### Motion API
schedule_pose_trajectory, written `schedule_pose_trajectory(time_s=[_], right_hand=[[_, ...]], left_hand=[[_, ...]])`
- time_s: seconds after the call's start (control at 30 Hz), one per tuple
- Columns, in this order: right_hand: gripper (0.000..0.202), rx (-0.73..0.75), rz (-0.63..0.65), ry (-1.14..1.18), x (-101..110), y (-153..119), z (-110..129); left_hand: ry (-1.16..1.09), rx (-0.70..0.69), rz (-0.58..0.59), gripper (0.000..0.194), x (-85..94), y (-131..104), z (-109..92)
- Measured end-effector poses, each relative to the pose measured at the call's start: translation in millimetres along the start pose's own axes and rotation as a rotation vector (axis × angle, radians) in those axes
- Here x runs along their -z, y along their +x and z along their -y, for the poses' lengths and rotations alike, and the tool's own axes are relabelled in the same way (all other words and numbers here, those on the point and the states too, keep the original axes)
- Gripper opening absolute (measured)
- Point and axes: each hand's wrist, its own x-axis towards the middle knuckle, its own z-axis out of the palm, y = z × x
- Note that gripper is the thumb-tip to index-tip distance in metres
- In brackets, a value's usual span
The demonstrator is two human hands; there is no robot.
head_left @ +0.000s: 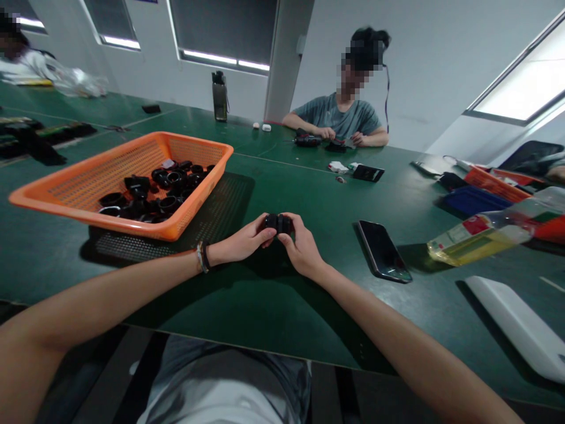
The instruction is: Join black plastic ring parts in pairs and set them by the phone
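Note:
Between my two hands is a small black part (278,223), roughly cylindrical with a ridge around its middle; its exact kind is too small to make out. My left hand (252,237) is closed on its left end, thumb toward me. On the right end, my right hand (301,244) grips with the thumb in front and the fingers behind. Both hands are just over the green table (247,306). To their left stands an orange plastic basket (189,212) holding several black ring-shaped and tubular parts (170,203).
Right of my hands lie a phone (383,250), a bottle of yellow liquid (481,238) and a white slab-like object (514,324). Across the table a person (346,115) works near a power drill (305,138). A dark water bottle (219,97) stands at the back.

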Motion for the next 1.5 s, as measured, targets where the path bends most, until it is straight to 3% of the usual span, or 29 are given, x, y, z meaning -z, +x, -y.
schedule_pose_trajectory(time_s=[0.47, 1.0, 1.13, 1.27, 1.5], right_hand=[[0.046, -0.18, -0.031, 0.126, -3, -5, 16], [0.049, -0.29, 0.015, 0.251, -7, -6, 14], [0.049, -0.256, 0.036, 0.198, -6, -3, 7], [0.054, -0.106, 0.025, 0.076, -1, 3, -2], [0.055, 0.028, 0.042, -0.042, 2, 5, -13]], left_hand=[[0.232, -0.109, -0.053, 0.033, 5.5, -2, 2], [0.399, -0.126, -0.084, 0.031, 10.3, 1, 3], [0.347, -0.08, -0.062, 0.03, 9.9, 3, 6], [0.191, 0.003, 0.021, 0.032, 9.4, 5, 9], [-0.018, 0.026, 0.061, 0.038, 5.8, 6, 12]])
